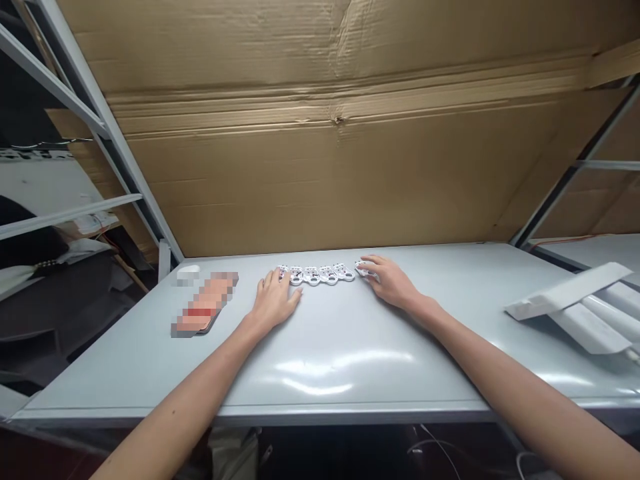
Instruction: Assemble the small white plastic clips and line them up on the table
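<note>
A row of several small white pieces (312,276) with dark printed marks and a ring-like lower end lies side by side on the grey shelf top. What they are exactly is too small to tell. At the row's left end my left hand (273,297) rests with its fingers stretched out and thumb apart, its fingertips partly covering the end piece. My right hand (393,280) has its thumb and fingers closed around a similar white piece (363,268), a small gap to the right of the row. My fingers hide part of that piece.
A pixelated phone-like object (210,303) lies at the left, with a small white object (189,271) behind it. White folded packaging (575,300) sits at the right. A cardboard wall (350,180) closes the back, and a metal post (113,133) stands left.
</note>
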Motion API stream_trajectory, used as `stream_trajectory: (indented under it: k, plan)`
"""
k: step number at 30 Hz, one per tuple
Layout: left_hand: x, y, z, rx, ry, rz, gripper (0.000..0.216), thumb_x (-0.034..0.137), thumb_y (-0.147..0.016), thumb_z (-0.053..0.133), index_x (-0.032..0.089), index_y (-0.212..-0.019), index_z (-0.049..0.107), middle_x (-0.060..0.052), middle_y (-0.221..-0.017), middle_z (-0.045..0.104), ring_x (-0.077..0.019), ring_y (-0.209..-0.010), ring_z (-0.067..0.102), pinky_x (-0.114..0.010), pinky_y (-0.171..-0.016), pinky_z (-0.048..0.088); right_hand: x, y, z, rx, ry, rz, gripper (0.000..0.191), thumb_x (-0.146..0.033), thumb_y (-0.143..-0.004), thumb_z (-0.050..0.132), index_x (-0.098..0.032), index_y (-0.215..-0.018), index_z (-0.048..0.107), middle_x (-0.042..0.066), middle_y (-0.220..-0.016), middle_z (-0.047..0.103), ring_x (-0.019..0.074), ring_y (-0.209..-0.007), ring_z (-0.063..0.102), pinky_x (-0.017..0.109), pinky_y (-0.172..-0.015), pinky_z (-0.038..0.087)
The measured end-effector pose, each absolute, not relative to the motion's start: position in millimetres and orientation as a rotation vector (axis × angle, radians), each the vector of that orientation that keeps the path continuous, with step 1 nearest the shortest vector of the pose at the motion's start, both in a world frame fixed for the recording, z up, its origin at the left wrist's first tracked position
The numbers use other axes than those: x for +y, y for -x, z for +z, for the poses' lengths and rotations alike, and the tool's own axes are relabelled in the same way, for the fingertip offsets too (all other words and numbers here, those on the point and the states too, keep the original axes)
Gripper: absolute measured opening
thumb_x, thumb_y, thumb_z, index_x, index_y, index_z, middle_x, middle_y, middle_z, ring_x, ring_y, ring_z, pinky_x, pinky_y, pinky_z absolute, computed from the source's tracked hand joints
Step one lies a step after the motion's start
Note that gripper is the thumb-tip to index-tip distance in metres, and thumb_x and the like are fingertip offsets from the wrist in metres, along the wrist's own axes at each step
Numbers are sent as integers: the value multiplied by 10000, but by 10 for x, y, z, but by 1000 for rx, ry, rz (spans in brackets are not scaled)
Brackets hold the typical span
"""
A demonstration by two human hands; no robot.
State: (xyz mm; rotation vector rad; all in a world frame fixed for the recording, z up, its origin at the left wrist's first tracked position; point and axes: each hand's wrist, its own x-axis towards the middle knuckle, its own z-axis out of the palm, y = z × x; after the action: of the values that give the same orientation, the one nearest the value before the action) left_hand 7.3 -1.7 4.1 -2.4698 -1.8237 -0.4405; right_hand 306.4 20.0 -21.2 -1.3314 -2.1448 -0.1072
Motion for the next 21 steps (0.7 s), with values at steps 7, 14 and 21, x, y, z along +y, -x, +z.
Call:
stream_trajectory:
  k: [7, 14, 21]
  plan:
    - [67, -44, 18, -1715, 2551, -449, 507, 434, -981, 382, 150, -1395, 453, -183, -1508, 374, -335, -1427, 292, -499, -1141, 261, -22, -2744, -93, -2144, 1599, -20, 356, -370, -976, 409, -153, -1168, 615, 169, -1228, 651, 326, -1159, 593, 450, -946, 484]
    - [60, -57, 29, -1891, 2587, -279, 600, 488, -1006, 273, 149, -1496, 341, -178, -1594, 228, -342, -1476, 179, -519, -1159, 203, 9, -2755, -133, -2212, 1676, -13, 523, -472, -991, 308, -140, -1337, 517, 175, -1420, 519, 340, -1339, 450, 460, -1080, 382]
    - [51, -45, 56, -1909, 2629, -209, 651, 526, -1001, 230, 140, -1521, 293, -166, -1618, 145, -337, -1490, 114, -501, -1175, 173, 51, -2805, -146, -2294, 1554, 134, 639, -540, -975, 303, -132, -1457, 402, 166, -1524, 405, 322, -1414, 355, 484, -1141, 314]
